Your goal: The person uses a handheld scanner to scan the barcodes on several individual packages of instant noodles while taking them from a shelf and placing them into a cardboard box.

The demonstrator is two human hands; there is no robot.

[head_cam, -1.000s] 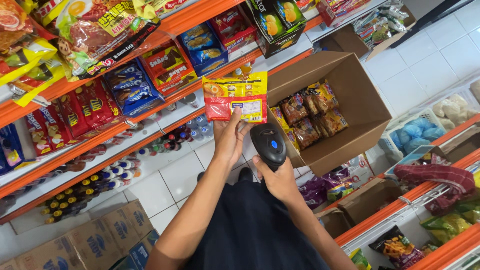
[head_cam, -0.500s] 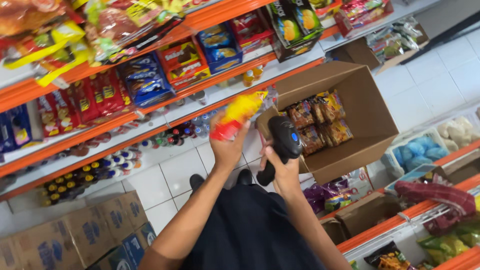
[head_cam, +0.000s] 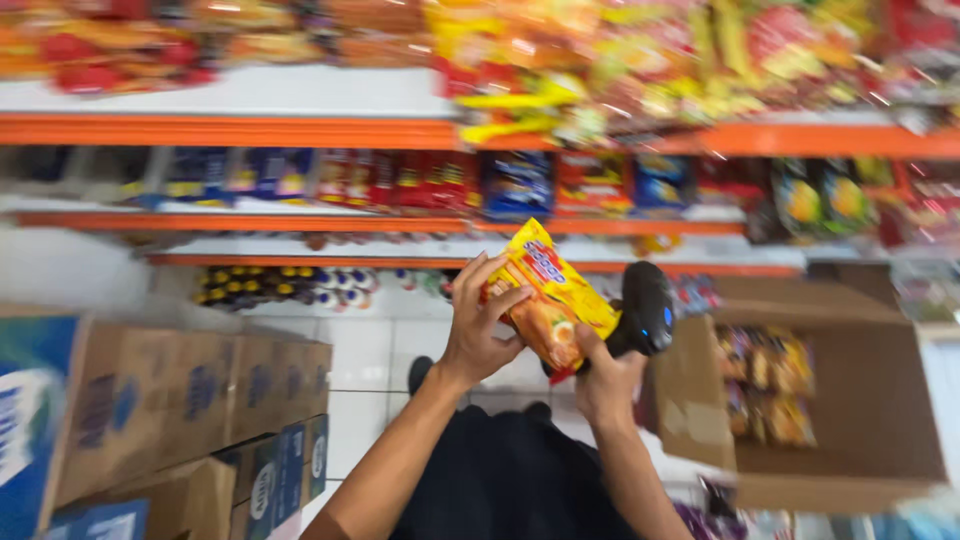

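cardboard box holds blurry snack packs; hands grip yellow packet and scanner.

Location type: retail shop aisle. Indicators: orange-edged shelves stocked in rows with packaged snacks, small bottles on the lowest tier, white tiled floor. Stacked cardboard cartons stand at the left; an open cardboard box of snack packs stands at the right. A handheld barcode scanner is in use.
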